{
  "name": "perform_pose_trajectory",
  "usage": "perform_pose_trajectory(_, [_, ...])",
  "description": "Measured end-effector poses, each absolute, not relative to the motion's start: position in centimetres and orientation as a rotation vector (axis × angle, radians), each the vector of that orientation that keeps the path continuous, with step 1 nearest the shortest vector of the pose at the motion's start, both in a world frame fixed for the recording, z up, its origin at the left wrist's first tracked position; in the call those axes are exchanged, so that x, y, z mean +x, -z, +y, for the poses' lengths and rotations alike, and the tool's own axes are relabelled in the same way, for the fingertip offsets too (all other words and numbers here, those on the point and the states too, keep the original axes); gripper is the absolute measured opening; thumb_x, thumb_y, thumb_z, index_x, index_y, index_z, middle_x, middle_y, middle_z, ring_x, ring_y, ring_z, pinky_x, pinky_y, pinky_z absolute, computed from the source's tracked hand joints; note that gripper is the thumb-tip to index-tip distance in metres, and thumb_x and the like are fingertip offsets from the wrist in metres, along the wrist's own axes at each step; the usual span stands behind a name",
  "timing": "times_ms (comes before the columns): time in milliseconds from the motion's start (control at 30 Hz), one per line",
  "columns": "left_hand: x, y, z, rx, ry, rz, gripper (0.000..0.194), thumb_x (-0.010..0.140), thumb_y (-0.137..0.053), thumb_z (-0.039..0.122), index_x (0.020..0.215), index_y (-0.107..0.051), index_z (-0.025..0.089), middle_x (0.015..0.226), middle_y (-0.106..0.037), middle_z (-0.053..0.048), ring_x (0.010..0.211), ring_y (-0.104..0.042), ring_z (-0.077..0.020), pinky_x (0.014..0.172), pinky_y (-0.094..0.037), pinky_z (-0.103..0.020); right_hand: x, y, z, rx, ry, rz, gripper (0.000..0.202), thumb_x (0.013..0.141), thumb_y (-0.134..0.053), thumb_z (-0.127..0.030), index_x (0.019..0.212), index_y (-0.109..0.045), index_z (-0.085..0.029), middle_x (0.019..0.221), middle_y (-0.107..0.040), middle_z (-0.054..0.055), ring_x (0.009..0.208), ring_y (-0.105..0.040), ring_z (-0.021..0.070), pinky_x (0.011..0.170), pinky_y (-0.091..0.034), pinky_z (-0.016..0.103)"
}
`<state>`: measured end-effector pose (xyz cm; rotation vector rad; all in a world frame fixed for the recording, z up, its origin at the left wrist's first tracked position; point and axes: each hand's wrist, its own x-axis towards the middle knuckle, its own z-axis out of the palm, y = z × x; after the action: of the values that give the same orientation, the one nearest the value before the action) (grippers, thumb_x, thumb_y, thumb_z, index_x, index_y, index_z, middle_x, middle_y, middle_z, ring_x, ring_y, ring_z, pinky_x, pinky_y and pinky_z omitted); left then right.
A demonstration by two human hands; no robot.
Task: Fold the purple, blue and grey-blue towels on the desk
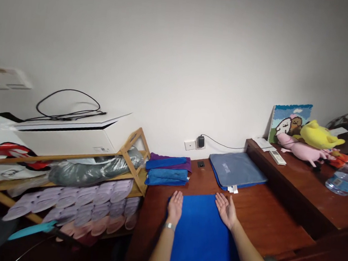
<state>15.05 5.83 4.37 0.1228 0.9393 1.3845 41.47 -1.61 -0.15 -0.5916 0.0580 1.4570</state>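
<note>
Your left hand (175, 207) and right hand (226, 211) are palms-up, fingers extended, gripping nothing. Blue sheet (200, 237) lies flat on the tabletop (266, 221) between them, long axis apparently running toward you; each hand sits by a far corner, neither clearly nearer.

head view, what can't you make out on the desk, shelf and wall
All in the head view:
Blue sheet: far corners hidden by the left hand and right hand; its underside faces away.
Blue layer: mostly covered by the gray piece on top.
White box: print too small to read.
Wall plates, upper left: blurred, markings unreadable.
Water bottle: clipped by the right picture edge.
</note>
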Motion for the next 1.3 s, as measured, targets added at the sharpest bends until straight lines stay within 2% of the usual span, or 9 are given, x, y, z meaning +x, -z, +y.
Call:
perform_pose_trajectory(133, [9.2, -5.0, 6.8, 0.159, -1.514, 1.017, 0.027, 0.099, -0.050, 0.014, 0.112, -0.073, 0.018, 0.146, -0.065, -0.016, 0.145, -0.053, -0.0212, 0.123, -0.040, -0.036, 41.3, -0.2, -1.4, -0.612, -1.451, 0.076, 0.049, 0.106, -0.043, -0.052, 0.137, -0.062, -0.019, 0.145, -0.066, 0.014, 0.140, -0.058, 0.0221, 0.109, -0.056, 0.042])
perform_pose_trajectory(267, [8.8, -5.5, 6.1, 0.191, -1.611, 1.049, 0.030, 0.096, -0.050, 0.011, 0.113, -0.073, 0.020, 0.145, -0.066, -0.012, 0.150, -0.047, -0.0190, 0.127, -0.034, -0.037, 41.0, -0.3, -1.3, -0.631, -1.442, 0.074, 0.047, 0.107, -0.043, -0.051, 0.137, -0.062, -0.020, 0.145, -0.066, 0.013, 0.139, -0.059, 0.0222, 0.107, -0.058, 0.043])
perform_pose_trajectory(367, [12.8, -5.5, 4.4, 0.236, -1.568, 0.969, 0.032, 0.096, -0.049, 0.013, 0.114, -0.074, 0.021, 0.145, -0.067, -0.011, 0.148, -0.050, -0.0191, 0.127, -0.035, -0.038, 40.9, -0.3, -1.1, -0.637, -1.430, 0.056, 0.046, 0.107, -0.044, -0.050, 0.138, -0.061, -0.021, 0.147, -0.065, 0.013, 0.139, -0.059, 0.0219, 0.106, -0.058, 0.042])
perform_pose_trajectory(500, [21.8, -4.7, 1.2, 0.265, -1.315, 0.787, 0.030, 0.095, -0.053, 0.023, 0.114, -0.076, 0.017, 0.134, -0.073, -0.018, 0.135, -0.064, -0.0275, 0.120, -0.046, -0.046, 40.7, -0.5, -0.7, -0.677, -1.411, 0.041, 0.047, 0.106, -0.044, -0.049, 0.140, -0.059, -0.020, 0.147, -0.065, 0.014, 0.138, -0.059, 0.0214, 0.107, -0.058, 0.040])
perform_pose_trajectory(633, [26.4, -3.9, 0.1, 0.178, -1.142, 0.744, 0.033, 0.095, -0.054, 0.028, 0.120, -0.072, 0.014, 0.136, -0.070, -0.024, 0.133, -0.065, -0.0301, 0.115, -0.051, -0.047, 40.6, -0.5, -0.5, -0.697, -1.409, 0.032, 0.047, 0.107, -0.045, -0.049, 0.142, -0.057, -0.020, 0.145, -0.066, 0.014, 0.136, -0.061, 0.0210, 0.107, -0.058, 0.040])
perform_pose_trajectory(833, [18.0, -3.9, 3.3, 0.112, -1.302, 0.833, 0.032, 0.101, -0.048, 0.030, 0.126, -0.065, 0.019, 0.139, -0.068, -0.019, 0.139, -0.060, -0.0237, 0.116, -0.051, -0.040, 40.9, -0.4, -0.6, -0.674, -1.437, 0.024, 0.050, 0.106, -0.044, -0.051, 0.145, -0.055, -0.021, 0.148, -0.063, 0.014, 0.138, -0.059, 0.0218, 0.108, -0.057, 0.042])
perform_pose_trajectory(1033, [9.2, -4.8, 4.3, 0.170, -1.482, 0.930, 0.031, 0.101, -0.047, 0.025, 0.123, -0.068, 0.022, 0.140, -0.067, -0.016, 0.143, -0.056, -0.0196, 0.123, -0.041, -0.039, 40.7, -0.6, -0.7, -0.679, -1.438, 0.024, 0.050, 0.106, -0.045, -0.050, 0.145, -0.056, -0.021, 0.152, -0.060, 0.015, 0.142, -0.056, 0.0224, 0.109, -0.056, 0.044])
perform_pose_trajectory(1200, [10.7, -5.4, 3.2, 0.297, -1.495, 0.904, 0.026, 0.096, -0.053, 0.017, 0.111, -0.074, 0.022, 0.149, -0.063, -0.011, 0.151, -0.044, -0.0185, 0.129, -0.029, -0.035, 40.4, -0.7, -0.6, -0.701, -1.414, 0.007, 0.049, 0.105, -0.047, -0.050, 0.145, -0.056, -0.023, 0.154, -0.059, 0.014, 0.143, -0.054, 0.0228, 0.110, -0.054, 0.046])
perform_pose_trajectory(1300, [15.7, -5.6, 1.8, 0.375, -1.443, 0.821, 0.027, 0.094, -0.059, 0.016, 0.114, -0.075, 0.022, 0.148, -0.065, -0.009, 0.150, -0.047, -0.0195, 0.128, -0.031, -0.035, 40.3, -0.7, -0.5, -0.715, -1.403, 0.003, 0.048, 0.105, -0.047, -0.049, 0.144, -0.056, -0.023, 0.154, -0.059, 0.013, 0.143, -0.054, 0.0224, 0.110, -0.054, 0.047])
